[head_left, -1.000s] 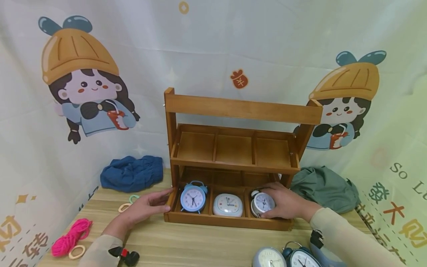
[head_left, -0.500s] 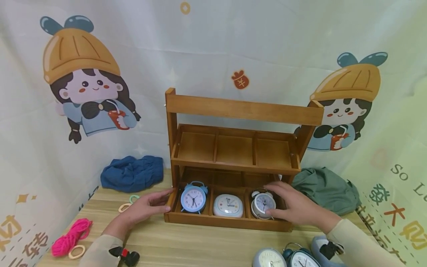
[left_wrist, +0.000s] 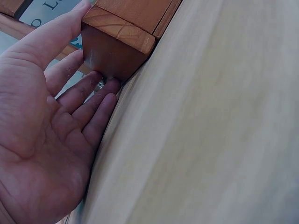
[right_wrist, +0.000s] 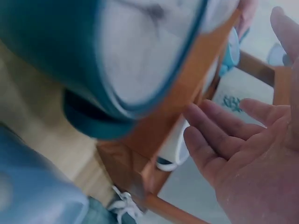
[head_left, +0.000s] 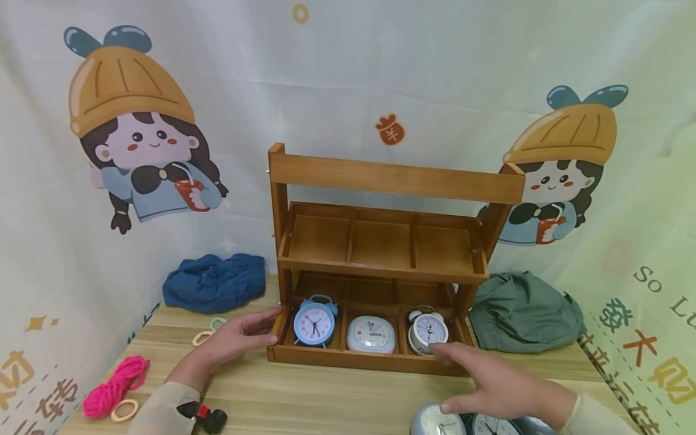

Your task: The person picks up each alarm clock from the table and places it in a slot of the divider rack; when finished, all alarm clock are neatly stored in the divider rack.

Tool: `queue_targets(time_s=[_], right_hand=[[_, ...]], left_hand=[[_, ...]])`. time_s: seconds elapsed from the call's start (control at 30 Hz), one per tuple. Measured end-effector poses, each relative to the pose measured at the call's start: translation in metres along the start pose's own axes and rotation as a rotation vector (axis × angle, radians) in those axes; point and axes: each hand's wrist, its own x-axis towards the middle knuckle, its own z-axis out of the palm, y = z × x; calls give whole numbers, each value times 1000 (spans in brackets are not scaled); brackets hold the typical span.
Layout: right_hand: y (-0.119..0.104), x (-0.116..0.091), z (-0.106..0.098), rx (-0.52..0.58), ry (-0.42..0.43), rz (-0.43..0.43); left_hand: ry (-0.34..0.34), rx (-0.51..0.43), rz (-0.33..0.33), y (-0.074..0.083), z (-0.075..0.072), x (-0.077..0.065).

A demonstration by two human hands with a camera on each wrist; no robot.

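Against a cartoon-printed cloth [head_left: 326, 72], on a wood-grain table [head_left: 304, 399]: below the right hand [head_left: 502, 383], nearer to the viewer than the wooden rack [head_left: 375, 360], a teal clock [head_left: 493, 425] beside a pale clock [head_left: 435, 423]. Right hand empty, fingers spread; left hand [head_left: 236, 338] farther off, fingers extended, touching the rack's left end. Both clocks partly covered and cut off by the lower edge; teal one blurred in the right wrist view, long axis unreadable.
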Motion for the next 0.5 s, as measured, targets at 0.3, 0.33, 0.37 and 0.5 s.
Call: queue_targets(time_s=[0.3,0.33,0.37,0.5], right_hand=[[-1,-8,21,-16,-103,15],[0,-7,22,-22,-113,23],[0,-7,24,-35,-115,18],[5,-6,30,-100,-113,-28]], left_hand=[[0,3,-1,0,-1,0],[0,3,0,0,-1,0],[0,4,0,-1,-1,0],[1,8,0,-1,0,0]])
